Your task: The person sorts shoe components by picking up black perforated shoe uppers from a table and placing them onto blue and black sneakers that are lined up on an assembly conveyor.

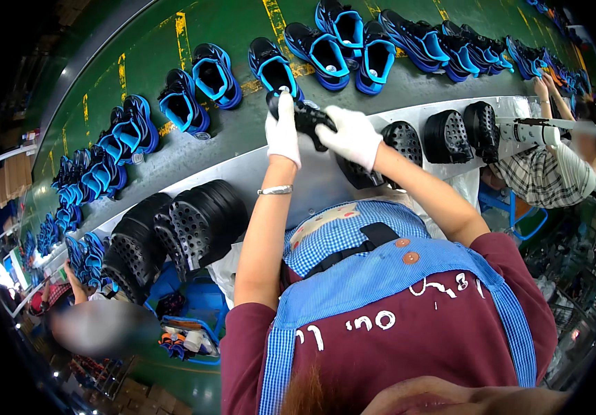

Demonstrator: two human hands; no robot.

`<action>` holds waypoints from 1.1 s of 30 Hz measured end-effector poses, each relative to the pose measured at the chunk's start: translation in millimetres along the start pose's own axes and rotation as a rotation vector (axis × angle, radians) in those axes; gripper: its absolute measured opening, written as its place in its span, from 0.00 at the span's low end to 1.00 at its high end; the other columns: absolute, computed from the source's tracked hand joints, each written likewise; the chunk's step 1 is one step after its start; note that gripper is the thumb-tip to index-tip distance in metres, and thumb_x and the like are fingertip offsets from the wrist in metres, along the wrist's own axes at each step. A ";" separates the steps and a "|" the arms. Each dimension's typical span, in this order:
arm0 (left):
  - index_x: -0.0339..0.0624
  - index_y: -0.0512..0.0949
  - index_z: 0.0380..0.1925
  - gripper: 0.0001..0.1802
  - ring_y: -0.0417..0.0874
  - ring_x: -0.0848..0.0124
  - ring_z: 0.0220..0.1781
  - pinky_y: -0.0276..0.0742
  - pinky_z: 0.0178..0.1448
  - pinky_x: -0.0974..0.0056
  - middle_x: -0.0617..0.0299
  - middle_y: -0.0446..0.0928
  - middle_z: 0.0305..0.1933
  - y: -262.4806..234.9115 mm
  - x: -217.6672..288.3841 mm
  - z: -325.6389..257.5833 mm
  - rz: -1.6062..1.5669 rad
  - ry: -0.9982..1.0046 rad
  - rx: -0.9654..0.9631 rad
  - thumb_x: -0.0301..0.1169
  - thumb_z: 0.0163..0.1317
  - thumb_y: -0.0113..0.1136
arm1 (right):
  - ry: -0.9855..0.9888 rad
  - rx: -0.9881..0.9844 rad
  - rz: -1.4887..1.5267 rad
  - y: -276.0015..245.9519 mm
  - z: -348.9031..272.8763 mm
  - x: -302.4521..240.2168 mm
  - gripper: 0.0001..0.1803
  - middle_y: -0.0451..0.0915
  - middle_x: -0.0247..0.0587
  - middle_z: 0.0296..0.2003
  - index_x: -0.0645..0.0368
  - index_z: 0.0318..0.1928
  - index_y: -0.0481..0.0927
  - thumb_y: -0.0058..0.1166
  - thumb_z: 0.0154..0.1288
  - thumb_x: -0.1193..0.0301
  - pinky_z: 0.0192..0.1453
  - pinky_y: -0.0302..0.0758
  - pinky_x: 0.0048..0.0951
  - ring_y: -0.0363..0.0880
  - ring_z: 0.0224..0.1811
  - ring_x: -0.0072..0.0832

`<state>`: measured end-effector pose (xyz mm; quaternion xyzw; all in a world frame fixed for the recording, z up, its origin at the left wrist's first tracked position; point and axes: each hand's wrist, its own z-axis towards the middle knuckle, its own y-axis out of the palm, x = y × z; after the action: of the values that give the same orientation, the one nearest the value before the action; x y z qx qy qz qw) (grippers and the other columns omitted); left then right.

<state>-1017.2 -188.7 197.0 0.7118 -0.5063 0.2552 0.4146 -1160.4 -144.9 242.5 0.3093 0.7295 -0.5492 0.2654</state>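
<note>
Both of my hands wear white gloves and meet over the near edge of the green conveyor. Between them is a black perforated shoe insert, tilted. My left hand grips its left end, thumb pointing up along it. My right hand is closed around its right end, with the fingers partly hidden. Just beyond the left hand stands a black and blue sneaker, its heel partly behind that hand. Below the right hand, more black perforated inserts lie on the light ledge, partly covered by my forearm.
Pairs of sneakers line the green belt to both sides. Stacks of black inserts rest on the ledge at left, others at right. Co-workers are at both sides. A blue stool stands lower left.
</note>
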 end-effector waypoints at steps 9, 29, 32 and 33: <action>0.42 0.69 0.60 0.27 0.74 0.50 0.59 0.71 0.62 0.54 0.48 0.69 0.63 -50.0 -10.0 47.2 1.285 0.591 -0.221 0.36 0.59 0.57 | 0.031 -0.182 -0.527 -10.4 107.9 -17.2 0.24 0.82 0.59 0.35 0.65 0.33 0.84 0.47 0.60 0.55 0.48 0.78 0.44 0.83 0.40 0.49; 0.40 0.74 0.53 0.21 0.82 0.52 0.52 0.79 0.51 0.57 0.47 0.81 0.50 -38.7 -11.3 121.9 1.543 0.018 -0.405 0.41 0.66 0.49 | 0.187 -0.105 -0.536 73.0 182.4 -28.4 0.12 0.83 0.55 0.39 0.61 0.37 0.84 0.53 0.61 0.67 0.48 0.79 0.42 0.83 0.43 0.47; 0.42 0.77 0.51 0.19 0.81 0.52 0.53 0.79 0.51 0.57 0.48 0.80 0.51 -33.3 -10.7 128.5 1.552 -0.055 -0.430 0.40 0.67 0.49 | 0.181 -0.092 -0.508 81.2 191.9 -11.1 0.11 0.83 0.55 0.39 0.59 0.37 0.84 0.53 0.62 0.67 0.48 0.79 0.42 0.82 0.43 0.48; 0.42 0.77 0.50 0.19 0.81 0.52 0.53 0.79 0.51 0.57 0.48 0.80 0.51 -33.5 -12.4 129.4 1.540 -0.079 -0.411 0.40 0.67 0.49 | 0.170 -0.093 -0.498 83.9 193.5 -7.2 0.11 0.83 0.55 0.38 0.59 0.37 0.84 0.52 0.62 0.66 0.47 0.79 0.43 0.82 0.42 0.49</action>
<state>-997.7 -287.4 108.1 0.0797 -0.9070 0.3461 0.2264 -1084.2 -315.7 144.8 0.1530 0.8274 -0.5354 0.0737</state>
